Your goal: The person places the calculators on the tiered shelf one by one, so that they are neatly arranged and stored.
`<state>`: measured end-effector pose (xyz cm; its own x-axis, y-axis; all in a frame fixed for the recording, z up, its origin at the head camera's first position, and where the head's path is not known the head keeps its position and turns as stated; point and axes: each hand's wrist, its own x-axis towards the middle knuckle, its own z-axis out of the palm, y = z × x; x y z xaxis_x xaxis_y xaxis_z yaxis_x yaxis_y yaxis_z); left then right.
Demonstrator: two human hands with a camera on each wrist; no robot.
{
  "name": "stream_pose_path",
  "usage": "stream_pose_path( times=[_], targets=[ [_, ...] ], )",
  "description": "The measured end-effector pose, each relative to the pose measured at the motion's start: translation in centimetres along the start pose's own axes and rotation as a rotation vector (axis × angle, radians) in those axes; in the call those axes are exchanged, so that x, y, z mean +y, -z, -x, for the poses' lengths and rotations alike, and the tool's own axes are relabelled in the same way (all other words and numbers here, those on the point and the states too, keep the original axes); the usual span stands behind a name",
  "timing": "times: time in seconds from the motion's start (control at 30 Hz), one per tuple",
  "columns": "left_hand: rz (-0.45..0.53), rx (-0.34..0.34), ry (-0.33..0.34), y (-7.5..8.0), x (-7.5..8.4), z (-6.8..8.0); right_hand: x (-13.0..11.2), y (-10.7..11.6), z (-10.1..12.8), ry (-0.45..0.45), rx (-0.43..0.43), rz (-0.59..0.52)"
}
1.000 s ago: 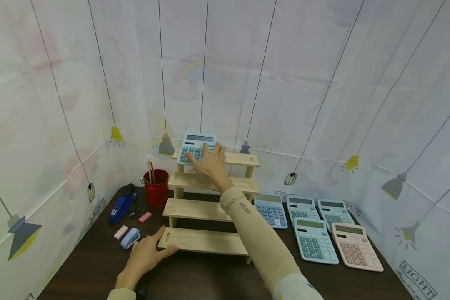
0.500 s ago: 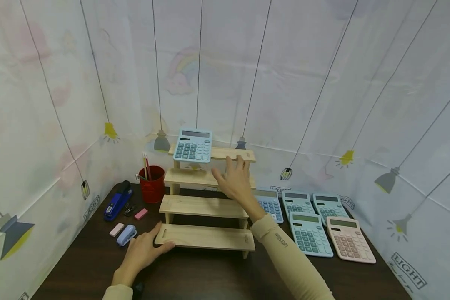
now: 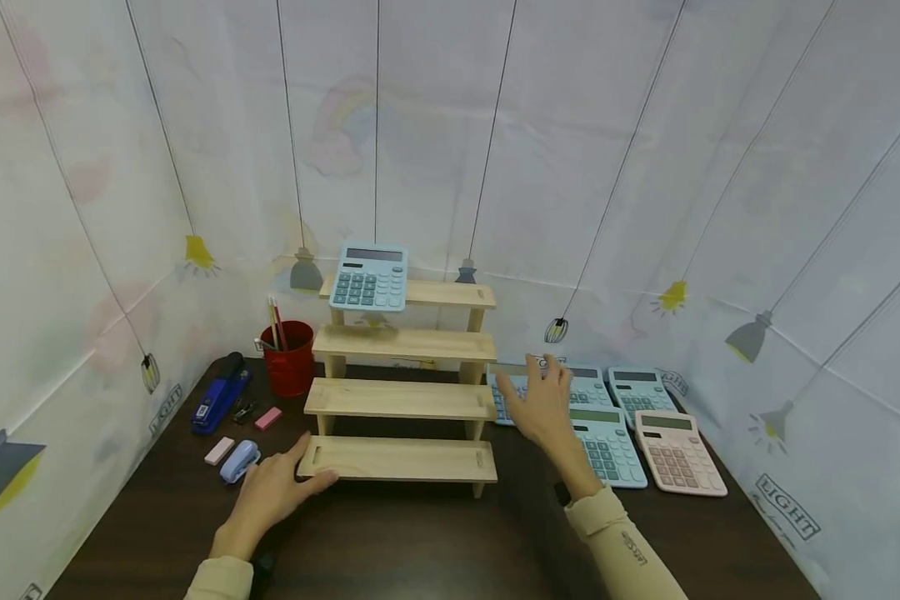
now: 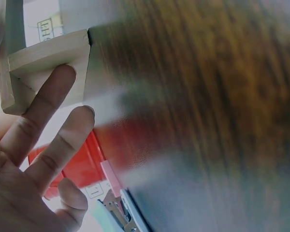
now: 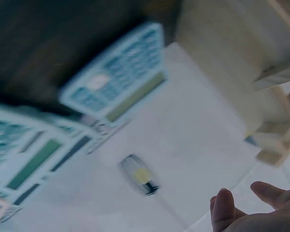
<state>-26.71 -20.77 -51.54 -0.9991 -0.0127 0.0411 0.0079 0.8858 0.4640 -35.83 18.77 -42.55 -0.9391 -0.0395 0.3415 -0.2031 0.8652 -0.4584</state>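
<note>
A four-step wooden rack [image 3: 397,400] stands on the dark table. On the left part of its top step a light blue calculator [image 3: 369,279] leans back. My left hand [image 3: 266,496] touches the left end of the lowest step, thumb along the front and fingers at the side; in the left wrist view its fingers [image 4: 58,140] are extended by the wood. To the rack's right, my right hand [image 3: 543,408] is in the air with spread fingers and holds nothing. It overlaps the blue calculators [image 3: 607,450] in the head view. A pink calculator [image 3: 678,450] lies beside them.
Left of the rack are a red bucket [image 3: 291,371] of pencils, a dark blue stapler [image 3: 221,396], a small light blue stapler [image 3: 240,461], a pink eraser [image 3: 267,418] and a pale eraser [image 3: 219,451]. A patterned cloth [image 3: 435,150] hangs behind the table.
My right hand has let go of the calculator on the top step and moved down and right, over beside the other calculators. My left hand stays at the rack's lowest step.
</note>
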Motion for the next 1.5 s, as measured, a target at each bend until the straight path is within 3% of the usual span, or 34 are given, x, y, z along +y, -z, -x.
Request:
stream_pose_path(
  times=[0.33, 0.57, 1.0, 1.3, 1.5],
  targets=[
    [-0.001, -0.007, 0.013, 0.6, -0.4, -0.1, 9.6, 0.9, 2.4, -0.179, -0.072, 0.095],
    [0.003, -0.005, 0.025, 1.0, -0.7, -0.3, 13.6, 1.5, 2.7, -0.214, -0.141, 0.132],
    [0.017, -0.016, 0.013, 0.9, -0.6, -0.5, 16.3, 2.5, 2.8, -0.215, -0.313, 0.197],
    [0.018, -0.044, 0.003, 0.8, 0.0, -0.1, 17.5, 2.6, 3.0, -0.254, -0.436, 0.231],
    [0.04, -0.057, 0.0, 0.5, 0.1, 0.1, 17.8, 2.5, 3.6, -0.302, -0.472, 0.225]
  ],
)
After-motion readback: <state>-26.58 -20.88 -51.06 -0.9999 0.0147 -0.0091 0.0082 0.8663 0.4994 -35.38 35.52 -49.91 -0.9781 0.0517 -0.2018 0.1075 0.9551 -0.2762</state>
